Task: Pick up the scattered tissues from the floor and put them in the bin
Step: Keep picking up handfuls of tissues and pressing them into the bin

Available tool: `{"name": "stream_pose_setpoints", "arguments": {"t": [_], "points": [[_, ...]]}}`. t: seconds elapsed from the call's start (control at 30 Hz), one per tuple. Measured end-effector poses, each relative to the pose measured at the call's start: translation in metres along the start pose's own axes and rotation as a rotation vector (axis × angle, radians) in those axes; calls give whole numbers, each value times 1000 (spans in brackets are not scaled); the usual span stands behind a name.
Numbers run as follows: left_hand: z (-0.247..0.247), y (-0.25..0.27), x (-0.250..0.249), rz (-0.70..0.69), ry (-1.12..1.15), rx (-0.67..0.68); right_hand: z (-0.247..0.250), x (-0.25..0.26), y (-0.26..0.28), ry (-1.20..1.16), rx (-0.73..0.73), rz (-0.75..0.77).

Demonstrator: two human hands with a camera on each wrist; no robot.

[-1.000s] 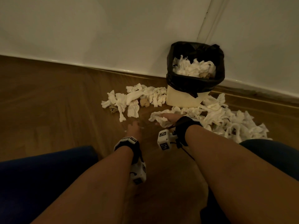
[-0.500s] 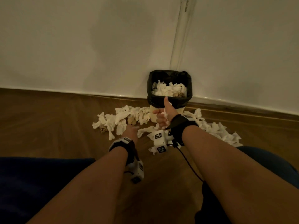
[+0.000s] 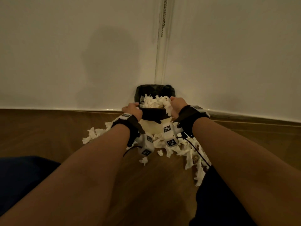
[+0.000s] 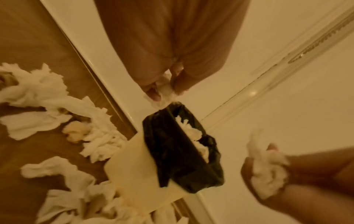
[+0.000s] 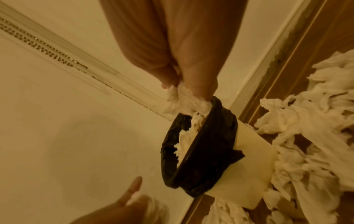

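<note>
Both grips are clamped on paper: the right hand [image 3: 176, 106] bunches a large wad of tissue [image 5: 184, 100] at the bin's right rim, and the left hand [image 3: 132, 110] pinches a small scrap of tissue [image 4: 166, 94] between fingertips at the bin's left rim.

Largest around the bin is the pale wall [image 3: 81, 46], which the bin stands against, with a vertical seam and a hanging chain [image 3: 163, 18] straight above it. A white skirting board [image 3: 65, 108] runs off to either side of the bin, and the wooden floor [image 3: 48, 136] spreads out in front of it.

At the corner stands the bin [image 3: 154, 126] itself, cream-sided and lined with a black bag [image 3: 151, 114] folded down over its rim. It is heaped with crumpled white tissues [image 3: 153, 102] that rise above the rim.

Scattered tissues [image 3: 189, 154] still lie on the floor around the bin's base, a smaller cluster to its left and a longer trail to its right and front.
</note>
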State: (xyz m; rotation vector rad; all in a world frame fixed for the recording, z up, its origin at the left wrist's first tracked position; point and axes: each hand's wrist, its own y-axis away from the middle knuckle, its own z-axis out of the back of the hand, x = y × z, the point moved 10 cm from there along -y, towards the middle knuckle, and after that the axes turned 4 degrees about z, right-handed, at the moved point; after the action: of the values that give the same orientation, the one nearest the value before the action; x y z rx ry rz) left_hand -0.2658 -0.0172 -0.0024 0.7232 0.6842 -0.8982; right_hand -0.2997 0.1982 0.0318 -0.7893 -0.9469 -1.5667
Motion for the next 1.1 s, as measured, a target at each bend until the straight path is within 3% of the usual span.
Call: {"name": "stream_pose_setpoints", "arguments": {"t": [0.07, 0.2, 0.37, 0.53, 0.6, 0.7, 0.8, 0.93, 1.1], "points": [[2, -3, -19, -56, 71, -14, 9, -10, -6, -464, -56, -109], [-1, -5, -52, -228, 146, 3, 37, -9, -16, -335, -256, -2], [-13, -8, -67, -294, 171, 4, 28, -17, -26, -306, -195, -86], [-28, -13, -72, -402, -50, 4, 14, -29, -42, -346, -175, -126], [-30, -18, -72, -438, -150, -15, 15, -28, -50, -219, -196, -86], [-31, -28, -69, -422, -323, -49, 12, -11, -55, 162, -202, 29], [-39, -33, -70, -448, -489, -36, -15, 0, -56, 462, -60, 157], [-66, -42, -71, -464, -670, 86, -64, -2, -49, 730, 204, 281], [-103, -49, -65, -451, -955, 197, -84, -18, -54, 944, 311, 292]]}}
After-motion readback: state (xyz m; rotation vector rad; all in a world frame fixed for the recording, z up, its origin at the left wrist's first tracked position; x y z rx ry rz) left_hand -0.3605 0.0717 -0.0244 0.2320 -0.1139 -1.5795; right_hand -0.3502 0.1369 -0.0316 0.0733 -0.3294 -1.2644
